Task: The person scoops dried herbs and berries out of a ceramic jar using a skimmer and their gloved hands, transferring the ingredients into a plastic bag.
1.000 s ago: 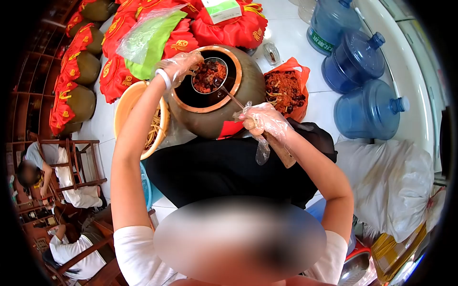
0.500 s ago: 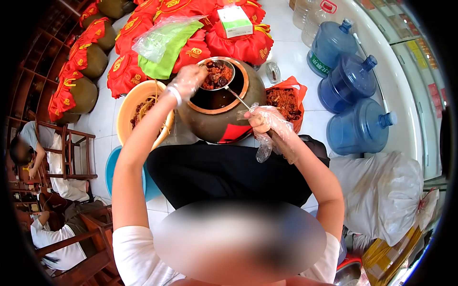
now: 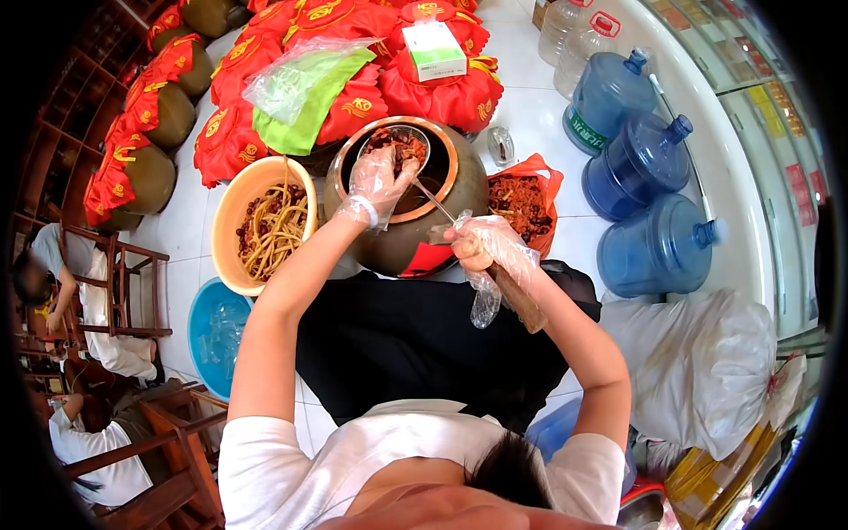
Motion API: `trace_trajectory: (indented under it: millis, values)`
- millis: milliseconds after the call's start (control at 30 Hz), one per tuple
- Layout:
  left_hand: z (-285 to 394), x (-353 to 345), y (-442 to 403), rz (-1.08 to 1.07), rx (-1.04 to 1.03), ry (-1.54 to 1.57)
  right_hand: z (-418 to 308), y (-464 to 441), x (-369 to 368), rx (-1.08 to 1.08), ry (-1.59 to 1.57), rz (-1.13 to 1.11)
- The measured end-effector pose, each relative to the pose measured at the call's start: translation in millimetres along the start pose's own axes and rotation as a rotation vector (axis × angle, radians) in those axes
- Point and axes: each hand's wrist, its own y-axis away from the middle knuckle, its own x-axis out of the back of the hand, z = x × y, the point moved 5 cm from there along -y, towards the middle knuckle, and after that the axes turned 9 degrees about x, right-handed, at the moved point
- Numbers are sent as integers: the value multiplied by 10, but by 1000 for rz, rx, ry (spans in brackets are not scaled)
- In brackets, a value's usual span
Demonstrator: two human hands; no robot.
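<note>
A round ladle strainer (image 3: pixel 422 140) with red and dark pieces (image 3: pixel 408 148) in it sits over the mouth of a brown jar (image 3: pixel 473 181). My right hand (image 3: pixel 496 247), in a clear plastic glove, is closed around the wooden handle (image 3: pixel 521 305). Also gloved, my left hand (image 3: pixel 380 181) touches the red pieces in the strainer, its fingertips partly hidden among them. To the jar's right stands a red bag (image 3: pixel 549 190) of similar red mix. A yellow basin (image 3: pixel 225 221) with long pale roots and dark red berries is at its left.
Red-cloth-covered jars (image 3: pixel 230 132) stand behind, with a green cloth (image 3: pixel 305 128) and a box (image 3: pixel 435 51) on top. Blue water bottles (image 3: pixel 654 247) and a white sack (image 3: pixel 689 362) are right. A blue basin (image 3: pixel 199 327) is lower left. Two people sit far left.
My left hand has moved from the strainer's left edge onto the red pieces inside it. My right hand keeps its hold on the handle. The view has shifted, showing more of the blue basin.
</note>
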Motion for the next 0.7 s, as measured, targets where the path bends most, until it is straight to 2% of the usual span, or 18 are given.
trace_trajectory:
  millis: [33, 100, 167, 233, 300, 333, 367, 433, 633, 700]
  values:
    - [-20, -33, -1, 0, 5, 3, -29, 21, -7, 17, 97, 51]
    - [-39, -93, -14, -3, -33, -58, -43, -10, 4, 25, 101, 67]
    - [15, -83, -8, 94, -78, -70, -28, -70, 30, 28, 94, 76]
    - [-20, -132, -52, 86, -85, -114, -10, -131, 79, 3, -40, 33]
    - [16, -158, -35, 53, -220, -149, -2, -117, 63, -37, -90, 38]
    - [78, -123, -11, 135, -353, -145, -38, -85, 43, -28, -14, 67]
    - [12, -261, 3, 154, -498, -309, -60, -67, 49, -18, 62, 96]
    - [-47, -315, 4, 237, -610, -356, -35, -69, 74, -30, 46, 101]
    - [-86, -357, -3, 137, -548, -388, 56, -137, 211, -74, -79, 46]
    - [-118, -358, -41, 141, -558, -267, 76, -137, 220, -77, -141, 13]
